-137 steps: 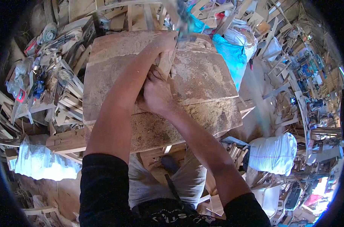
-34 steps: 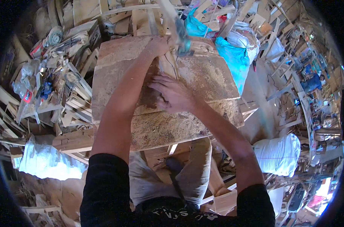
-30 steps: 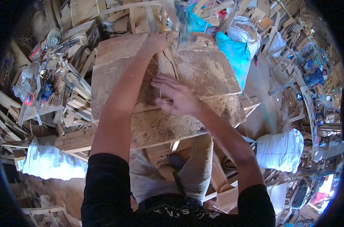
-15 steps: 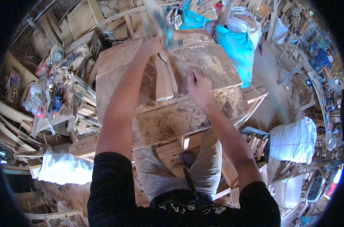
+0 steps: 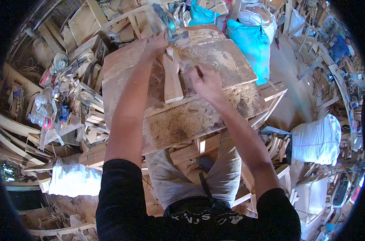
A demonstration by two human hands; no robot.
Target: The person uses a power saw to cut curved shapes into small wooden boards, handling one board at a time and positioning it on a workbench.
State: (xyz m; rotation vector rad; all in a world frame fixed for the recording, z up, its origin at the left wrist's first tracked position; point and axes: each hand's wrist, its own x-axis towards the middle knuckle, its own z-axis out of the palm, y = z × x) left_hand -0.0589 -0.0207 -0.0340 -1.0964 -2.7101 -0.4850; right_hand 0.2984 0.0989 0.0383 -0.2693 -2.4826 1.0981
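A pale, tapered piece of wood lies on a sawdust-covered wooden worktop, its wide end toward me. My left hand is closed at the far end of this piece, fingers curled and partly hidden. Just beyond that hand stands a blue-green metal machine part, close to my fingers. To the right of the wood, my right hand is closed with the knuckles bent. A pale blur lies by its fingertips, and what they hold cannot be made out.
Scrap wood is heaped along the left side. Bright blue sacks stand beyond the worktop's right corner, and a full white sack sits at right. A person in blue is far off at right.
My right hand has moved left and away from me, toward the wood. A narrow strip that lay along the wood's right side no longer shows there. The view has shifted slightly.
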